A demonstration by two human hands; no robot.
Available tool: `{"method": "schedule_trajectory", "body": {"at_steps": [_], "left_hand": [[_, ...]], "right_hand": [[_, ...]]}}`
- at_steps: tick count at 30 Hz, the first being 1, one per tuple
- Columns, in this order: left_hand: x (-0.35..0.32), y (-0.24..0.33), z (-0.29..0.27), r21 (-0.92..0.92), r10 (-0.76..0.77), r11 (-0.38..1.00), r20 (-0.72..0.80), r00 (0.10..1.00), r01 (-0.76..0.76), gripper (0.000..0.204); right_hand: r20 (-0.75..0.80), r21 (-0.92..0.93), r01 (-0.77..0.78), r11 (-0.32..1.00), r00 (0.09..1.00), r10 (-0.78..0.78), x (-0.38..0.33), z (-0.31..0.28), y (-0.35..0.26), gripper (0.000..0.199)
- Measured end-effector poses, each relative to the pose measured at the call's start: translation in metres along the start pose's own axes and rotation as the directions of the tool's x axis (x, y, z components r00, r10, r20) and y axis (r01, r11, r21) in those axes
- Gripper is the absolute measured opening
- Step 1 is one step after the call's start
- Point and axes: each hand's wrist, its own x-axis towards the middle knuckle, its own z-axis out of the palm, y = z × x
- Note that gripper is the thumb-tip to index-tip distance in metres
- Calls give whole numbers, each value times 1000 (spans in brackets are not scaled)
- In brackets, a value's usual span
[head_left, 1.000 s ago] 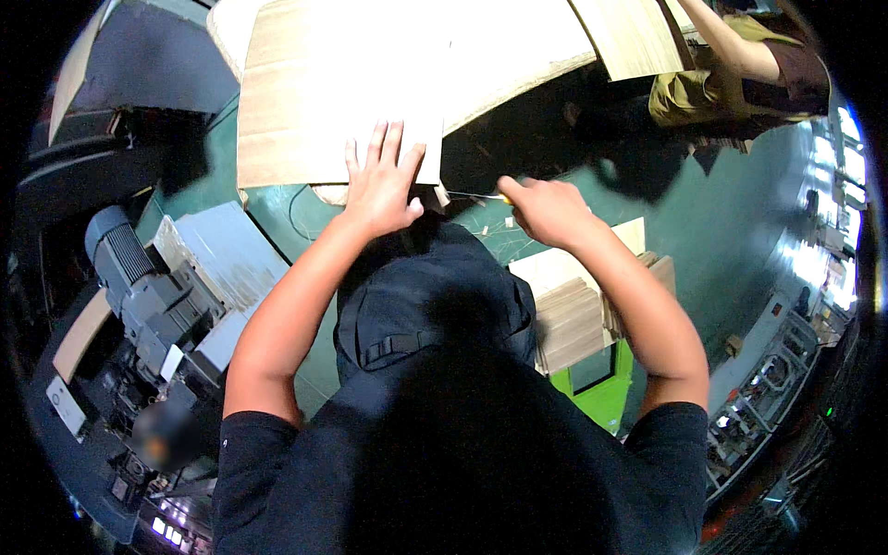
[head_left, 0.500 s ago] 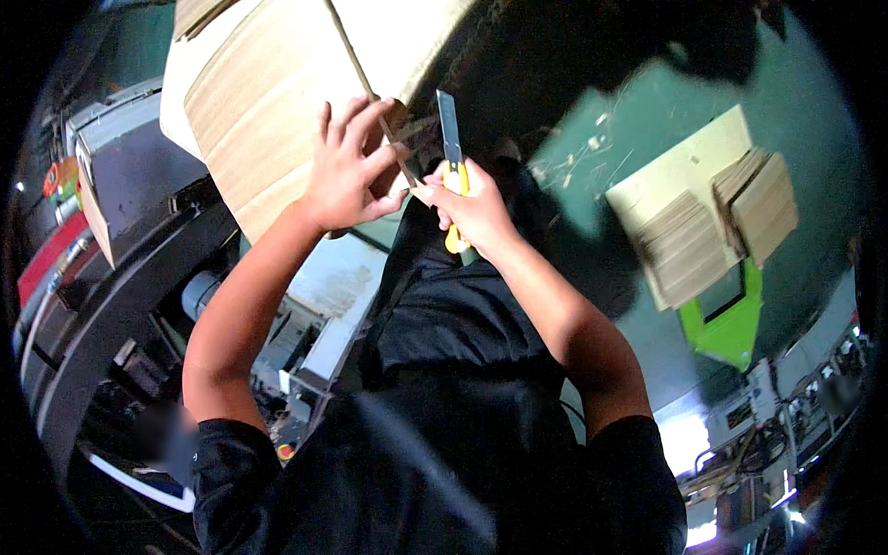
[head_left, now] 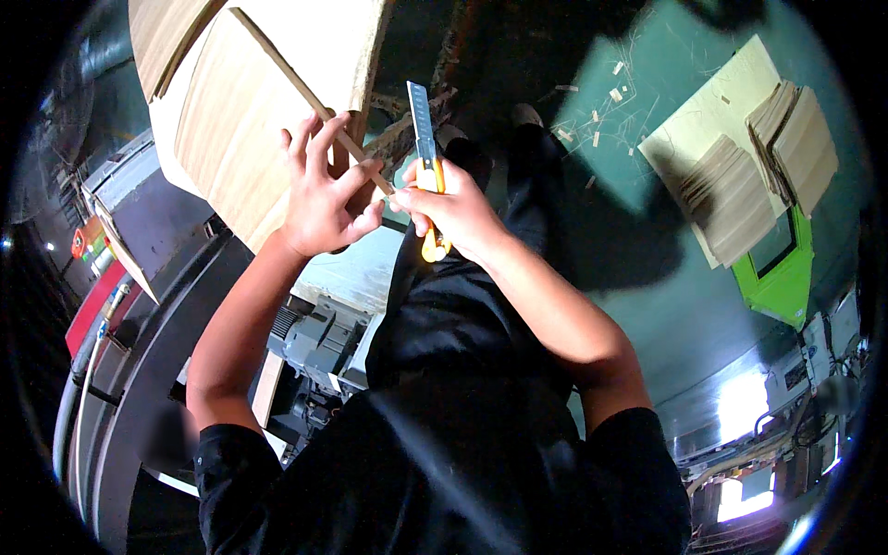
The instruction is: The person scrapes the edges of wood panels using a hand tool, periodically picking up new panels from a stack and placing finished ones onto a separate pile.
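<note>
Head view: your right hand (head_left: 453, 213) has its grip closed around the yellow handle of a utility knife (head_left: 427, 166), fingers wrapped tight and thumb pressed toward the thin wooden strip (head_left: 314, 102). Your left hand (head_left: 324, 190) pinches that strip between thumb and fingertips, the other fingers fanned upward against the pale wood sheets (head_left: 250, 120) behind it.

The strip is the thing both hands meet on. Its long axis runs on a diagonal, from the upper left, where its free end stands against the sheets, down to the lower right, where it ends at your right thumb. It lies just to the left of the knife grip, touching both hands; your left hand is higher along it, your right hand at its lower end.

The knife's long axis is nearly upright. Its blade (head_left: 421, 116) points up and away from you, tilted slightly left, its handle end pointing down toward your body. Blade and strip form a narrow V that closes at your right hand.

The wood sheets lean at the upper left. Far to the right, well apart, a stack of veneer pieces (head_left: 740, 176) lies on the green floor (head_left: 647, 277). Grey machinery (head_left: 319, 338) sits below your left forearm.
</note>
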Motion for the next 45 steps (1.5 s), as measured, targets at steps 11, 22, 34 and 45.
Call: {"method": "schedule_trajectory", "body": {"at_steps": [11,22,34,45], "left_hand": [[13,1,-16,-4,142,990,183,973,-144,25],[12,1,-9,-88,125,990,151,981,-113,33],[10,1,-12,-86,93,993,189,977,-78,41],[8,-3,-18,-207,99,976,162,982,-65,46]], "right_hand": [[-47,-23,-9,1000,999,7,5,0,12,32],[111,-980,75,-186,975,-192,-82,-62,-96,32],[257,-731,265,-629,960,107,-69,54,-149,28],[112,-526,286,-801,957,268,-22,100,-161,24]]}}
